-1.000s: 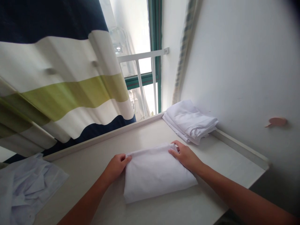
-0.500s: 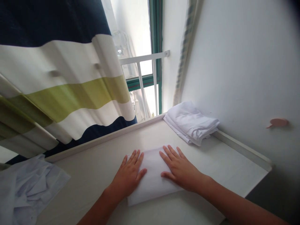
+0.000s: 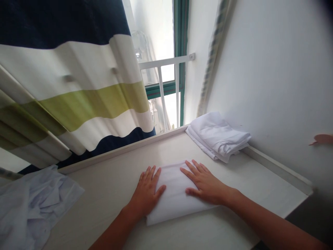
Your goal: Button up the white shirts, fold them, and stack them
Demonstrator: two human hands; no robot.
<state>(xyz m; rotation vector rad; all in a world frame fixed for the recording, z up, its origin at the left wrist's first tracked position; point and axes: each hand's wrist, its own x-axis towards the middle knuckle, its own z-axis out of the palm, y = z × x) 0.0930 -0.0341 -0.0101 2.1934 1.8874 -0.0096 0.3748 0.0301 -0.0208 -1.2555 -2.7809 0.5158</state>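
A white cloth [image 3: 175,194], folded into a flat rectangle, lies on the pale tabletop [image 3: 111,194] in front of me. My left hand [image 3: 148,189] rests flat on its left side, fingers stretched forward and thumb pointing inward. On the cloth's right side lies my right hand [image 3: 204,182], palm down, with the fingers spread toward the far edge. Neither hand grips the fabric. Part of the cloth is hidden under both palms. Whether it is a garment or a plain sheet of fabric, I cannot tell.
Folded white cloths [image 3: 218,135] are stacked at the far right corner, against the wall. Crumpled white fabric [image 3: 39,205] lies at the left. A raised rim [image 3: 125,147] borders the table's back, below a striped curtain [image 3: 99,104] and a white railing [image 3: 166,62].
The view has turned slightly left, so everything appears shifted right. My right hand has edged slightly outward on the cloth; both hands remain flat on it.
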